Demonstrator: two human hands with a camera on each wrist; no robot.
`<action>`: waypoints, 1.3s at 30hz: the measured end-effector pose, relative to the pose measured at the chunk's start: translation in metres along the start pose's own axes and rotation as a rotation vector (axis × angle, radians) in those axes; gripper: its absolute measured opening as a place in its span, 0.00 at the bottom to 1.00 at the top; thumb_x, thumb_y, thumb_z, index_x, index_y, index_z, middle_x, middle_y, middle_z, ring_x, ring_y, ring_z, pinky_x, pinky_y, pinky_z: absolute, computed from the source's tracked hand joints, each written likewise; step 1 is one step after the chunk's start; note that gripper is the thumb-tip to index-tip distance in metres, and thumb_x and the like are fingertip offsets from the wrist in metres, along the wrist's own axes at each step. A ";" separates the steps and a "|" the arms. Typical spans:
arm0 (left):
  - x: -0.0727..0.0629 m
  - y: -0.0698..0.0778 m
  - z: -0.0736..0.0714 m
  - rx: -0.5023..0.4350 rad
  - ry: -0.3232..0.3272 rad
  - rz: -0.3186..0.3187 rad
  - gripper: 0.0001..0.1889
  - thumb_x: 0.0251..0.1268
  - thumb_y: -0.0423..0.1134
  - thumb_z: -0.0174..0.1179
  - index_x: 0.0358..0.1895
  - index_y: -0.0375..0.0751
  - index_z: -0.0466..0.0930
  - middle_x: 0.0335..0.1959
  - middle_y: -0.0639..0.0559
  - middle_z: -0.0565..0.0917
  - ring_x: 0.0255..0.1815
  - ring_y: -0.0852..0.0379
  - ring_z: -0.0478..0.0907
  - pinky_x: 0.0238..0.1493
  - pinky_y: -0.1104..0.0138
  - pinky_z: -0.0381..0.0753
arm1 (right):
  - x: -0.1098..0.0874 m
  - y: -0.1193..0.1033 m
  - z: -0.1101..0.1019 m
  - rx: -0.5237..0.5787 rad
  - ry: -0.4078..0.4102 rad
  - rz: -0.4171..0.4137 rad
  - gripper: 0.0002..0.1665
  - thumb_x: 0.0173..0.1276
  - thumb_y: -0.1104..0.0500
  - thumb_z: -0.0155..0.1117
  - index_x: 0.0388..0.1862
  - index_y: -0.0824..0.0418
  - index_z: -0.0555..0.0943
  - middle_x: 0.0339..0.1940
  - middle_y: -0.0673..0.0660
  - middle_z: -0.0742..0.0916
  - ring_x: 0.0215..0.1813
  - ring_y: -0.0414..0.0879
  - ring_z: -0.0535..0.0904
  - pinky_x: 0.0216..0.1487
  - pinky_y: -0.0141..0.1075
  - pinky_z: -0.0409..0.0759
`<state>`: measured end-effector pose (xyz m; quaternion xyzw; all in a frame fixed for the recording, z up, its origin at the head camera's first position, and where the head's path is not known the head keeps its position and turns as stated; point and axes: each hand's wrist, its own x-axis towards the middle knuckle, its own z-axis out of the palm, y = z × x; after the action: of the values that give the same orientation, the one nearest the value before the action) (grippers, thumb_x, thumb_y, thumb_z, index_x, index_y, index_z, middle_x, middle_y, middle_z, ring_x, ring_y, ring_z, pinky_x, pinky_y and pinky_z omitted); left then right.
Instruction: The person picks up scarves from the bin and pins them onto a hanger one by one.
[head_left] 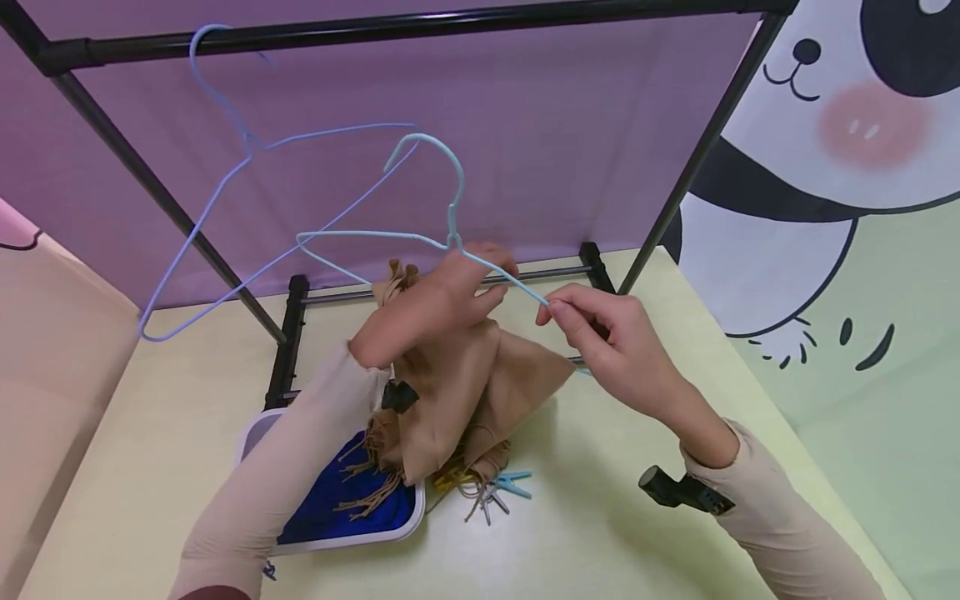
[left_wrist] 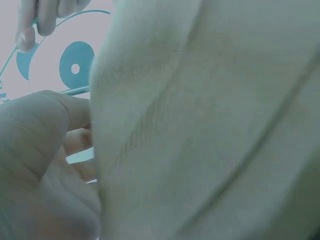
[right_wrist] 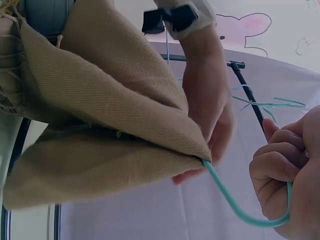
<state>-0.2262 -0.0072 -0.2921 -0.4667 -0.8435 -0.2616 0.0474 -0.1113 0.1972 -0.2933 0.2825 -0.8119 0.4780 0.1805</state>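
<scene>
A tan fringed scarf (head_left: pixel 450 392) hangs in folds over the lower bar of a pale turquoise hanger (head_left: pixel 452 218), whose hook points up below the rail. My right hand (head_left: pixel 618 346) pinches the hanger's right end between thumb and fingers; in the right wrist view the turquoise wire (right_wrist: pixel 227 195) runs from the scarf's fold to this hand. My left hand (head_left: pixel 457 292) is at the top of the scarf, within the hanger's frame, its fingers loosely extended and thumb apart. Cloth fills much of the left wrist view and hides part of that hand.
A blue hanger (head_left: pixel 180 258) hangs from the black rail (head_left: pixel 420 25) at left. Below, a white basket (head_left: pixel 352 543) holds dark blue cloth (head_left: pixel 330 508), with scarf fringe over it. Blue, grey and yellow clothespins (head_left: pixel 512 483) lie on the table beside the basket.
</scene>
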 end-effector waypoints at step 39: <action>-0.152 0.011 0.000 -0.035 0.464 -0.355 0.12 0.70 0.36 0.61 0.53 0.39 0.77 0.48 0.46 0.82 0.48 0.51 0.79 0.50 0.54 0.78 | -0.010 0.003 -0.020 -0.014 0.075 0.014 0.13 0.71 0.73 0.56 0.37 0.61 0.85 0.16 0.49 0.72 0.17 0.39 0.60 0.18 0.33 0.58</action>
<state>-0.1320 -0.1187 -0.3367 -0.2403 -0.8739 -0.3802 0.1846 -0.1049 0.2187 -0.2913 0.2573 -0.8098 0.4840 0.2094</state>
